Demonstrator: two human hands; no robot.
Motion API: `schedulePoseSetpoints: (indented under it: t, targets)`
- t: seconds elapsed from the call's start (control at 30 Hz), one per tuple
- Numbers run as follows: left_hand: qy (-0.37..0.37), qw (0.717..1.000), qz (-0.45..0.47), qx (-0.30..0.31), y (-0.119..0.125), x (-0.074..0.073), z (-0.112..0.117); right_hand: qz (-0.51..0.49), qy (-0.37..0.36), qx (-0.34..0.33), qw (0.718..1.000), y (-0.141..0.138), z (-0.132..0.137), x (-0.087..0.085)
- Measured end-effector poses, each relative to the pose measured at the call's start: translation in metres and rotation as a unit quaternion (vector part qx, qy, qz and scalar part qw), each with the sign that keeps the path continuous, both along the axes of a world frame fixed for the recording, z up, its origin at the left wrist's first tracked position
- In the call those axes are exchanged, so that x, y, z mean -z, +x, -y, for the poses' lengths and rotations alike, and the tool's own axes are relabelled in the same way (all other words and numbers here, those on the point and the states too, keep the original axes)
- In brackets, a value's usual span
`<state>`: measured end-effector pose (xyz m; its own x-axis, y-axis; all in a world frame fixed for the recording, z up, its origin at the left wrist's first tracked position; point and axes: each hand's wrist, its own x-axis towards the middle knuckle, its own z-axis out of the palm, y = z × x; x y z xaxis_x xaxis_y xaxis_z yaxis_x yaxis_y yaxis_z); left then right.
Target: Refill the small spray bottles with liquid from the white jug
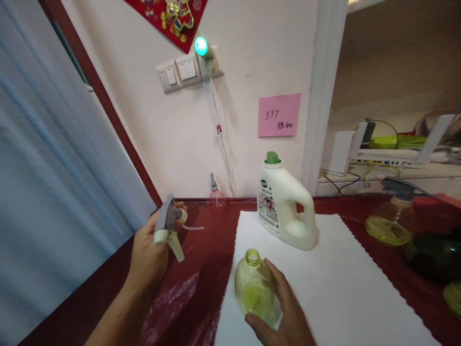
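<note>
Spray head [167,226]: moulded plastic, grey and cream, matt. Bottle [254,286]: translucent yellow-green plastic, smooth and glossy. Detergent jug [284,206]: cream plastic, smooth, soft sheen, with a glossy printed label [268,206] and a green plastic cap [272,157]. Sheet [334,288]: white, matt, paper-like, with a pinked edge. Bench cover [196,307]: dark red plastic film, glossy, creased. Sticky note [279,115]: pink matt paper. Curtain [61,134]: pale blue cloth, softly folded. Switch plates [179,72]: off-white plastic, smooth.
</note>
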<state>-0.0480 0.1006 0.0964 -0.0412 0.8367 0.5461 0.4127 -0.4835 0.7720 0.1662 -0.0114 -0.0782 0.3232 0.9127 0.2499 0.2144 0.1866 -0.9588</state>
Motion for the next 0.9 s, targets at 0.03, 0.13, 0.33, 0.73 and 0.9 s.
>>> schedulePoseSetpoints:
  t: [0.03, 0.13, 0.33, 0.73, 0.9]
  targets:
    - [0.006, 1.000, -0.029, -0.003, -0.004, 0.004, -0.007, -0.004, -0.008, 0.009, 1.000, 0.001, -0.001, -0.002]
    - [0.031, 0.983, -0.180, -0.013, -0.018, 0.012, -0.029, -0.010, -0.025, 0.037, 0.999, 0.006, -0.005, -0.011]
    - [0.021, 0.898, -0.440, 0.000, -0.040, 0.027, -0.059, -0.020, -0.040, 0.050, 0.998, 0.014, -0.010, -0.024]
    - [-0.065, 0.798, -0.599, 0.018, -0.044, 0.077, -0.080, 0.008, -0.080, -0.001, 0.997, 0.023, -0.016, -0.006]
    - [-0.083, 0.792, -0.604, 0.026, -0.042, 0.085, -0.085, -0.001, -0.086, 0.004, 0.996, 0.021, -0.017, -0.008]
